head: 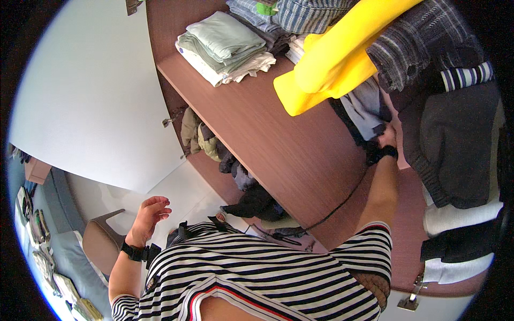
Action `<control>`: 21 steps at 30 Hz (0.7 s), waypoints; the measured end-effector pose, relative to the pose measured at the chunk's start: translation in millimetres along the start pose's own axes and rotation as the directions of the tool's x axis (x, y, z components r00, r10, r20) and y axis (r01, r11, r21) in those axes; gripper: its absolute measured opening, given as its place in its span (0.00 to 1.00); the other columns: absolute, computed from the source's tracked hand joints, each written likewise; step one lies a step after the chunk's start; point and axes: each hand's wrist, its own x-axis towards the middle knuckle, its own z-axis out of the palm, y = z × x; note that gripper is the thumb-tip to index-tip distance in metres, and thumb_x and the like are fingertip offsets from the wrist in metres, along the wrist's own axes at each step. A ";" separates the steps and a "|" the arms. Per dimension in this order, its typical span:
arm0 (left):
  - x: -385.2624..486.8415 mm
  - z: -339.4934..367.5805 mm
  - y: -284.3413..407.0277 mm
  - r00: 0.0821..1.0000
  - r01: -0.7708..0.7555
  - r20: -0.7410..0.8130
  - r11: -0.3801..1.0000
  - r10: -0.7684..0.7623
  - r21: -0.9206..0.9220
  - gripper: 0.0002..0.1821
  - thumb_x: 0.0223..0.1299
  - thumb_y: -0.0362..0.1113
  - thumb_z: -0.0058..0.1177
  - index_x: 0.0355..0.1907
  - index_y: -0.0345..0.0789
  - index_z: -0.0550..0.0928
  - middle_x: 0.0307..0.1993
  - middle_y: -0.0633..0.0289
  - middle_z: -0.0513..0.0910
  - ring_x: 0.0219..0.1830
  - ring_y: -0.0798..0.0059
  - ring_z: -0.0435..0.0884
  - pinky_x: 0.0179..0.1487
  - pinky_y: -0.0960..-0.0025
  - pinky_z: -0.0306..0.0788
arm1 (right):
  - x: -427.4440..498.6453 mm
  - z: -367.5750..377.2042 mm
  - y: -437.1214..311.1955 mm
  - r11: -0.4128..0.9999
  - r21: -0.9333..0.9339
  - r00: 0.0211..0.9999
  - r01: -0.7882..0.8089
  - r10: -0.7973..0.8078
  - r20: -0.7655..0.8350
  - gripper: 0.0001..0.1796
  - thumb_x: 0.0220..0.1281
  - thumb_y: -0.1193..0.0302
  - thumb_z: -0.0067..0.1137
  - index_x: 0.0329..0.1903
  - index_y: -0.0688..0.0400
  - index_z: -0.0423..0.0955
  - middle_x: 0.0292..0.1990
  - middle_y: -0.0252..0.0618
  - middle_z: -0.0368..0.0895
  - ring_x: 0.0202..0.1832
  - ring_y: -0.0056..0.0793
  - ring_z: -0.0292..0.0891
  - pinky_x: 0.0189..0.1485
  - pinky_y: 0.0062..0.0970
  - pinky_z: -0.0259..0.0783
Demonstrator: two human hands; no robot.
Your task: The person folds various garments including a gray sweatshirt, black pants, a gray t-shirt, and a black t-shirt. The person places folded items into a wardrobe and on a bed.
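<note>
My right hand (388,135) reaches into the wardrobe, against the near end of a grey and dark folded garment (363,104). Its fingers are partly hidden by cloth, so whether they grip it does not show. Just above hangs a bright yellow garment (333,64), its lower end over the brown wooden shelf (257,132). Off to the left, my left hand (152,214) is raised in the air with loosely curled fingers and holds nothing. Both wrists carry black bands.
Folded pale green and white clothes (225,44) lie on the shelf's left part. Dark knitwear (457,140) hangs at the right. Below the shelf are bundled clothes (237,168). A white door (92,92) stands swung out at left, near a brown chair (102,240). A black cable (341,202) crosses the shelf edge.
</note>
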 end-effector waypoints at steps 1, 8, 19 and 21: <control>-0.7 0.7 2.2 1.000 0.015 -0.004 1.000 -0.015 0.003 0.10 0.59 0.33 0.48 0.42 0.32 0.75 0.39 0.62 0.79 0.37 0.74 0.79 0.41 0.74 0.73 | -3.9 -14.7 -8.1 0.977 0.212 0.999 -0.035 0.040 -0.015 0.26 0.46 0.68 0.62 0.52 0.60 0.73 0.44 0.44 0.78 0.47 0.41 0.74 0.51 0.35 0.69; 8.9 25.7 32.0 0.994 -0.045 0.105 0.997 0.039 0.058 0.10 0.60 0.33 0.49 0.43 0.33 0.76 0.39 0.63 0.79 0.38 0.75 0.79 0.43 0.75 0.72 | -0.6 -55.5 -36.0 0.960 0.280 1.000 -0.021 0.017 0.016 0.35 0.39 0.76 0.65 0.57 0.64 0.66 0.47 0.48 0.76 0.48 0.40 0.72 0.53 0.33 0.67; 8.4 121.5 96.5 0.852 -0.279 0.498 0.946 0.163 0.167 0.09 0.60 0.32 0.53 0.42 0.33 0.78 0.40 0.64 0.79 0.42 0.79 0.78 0.46 0.76 0.70 | -48.8 -91.1 -138.3 0.967 0.217 0.983 0.131 -0.099 -0.153 0.29 0.45 0.64 0.65 0.52 0.61 0.69 0.46 0.48 0.73 0.48 0.39 0.69 0.52 0.36 0.65; 7.6 141.6 100.1 0.803 -0.333 0.564 0.931 0.194 0.152 0.09 0.59 0.29 0.54 0.43 0.32 0.77 0.40 0.64 0.80 0.43 0.80 0.78 0.47 0.77 0.70 | -72.9 -89.1 -164.6 0.936 0.285 0.972 0.205 -0.162 -0.168 0.26 0.47 0.63 0.63 0.50 0.60 0.71 0.43 0.46 0.73 0.45 0.37 0.70 0.50 0.36 0.66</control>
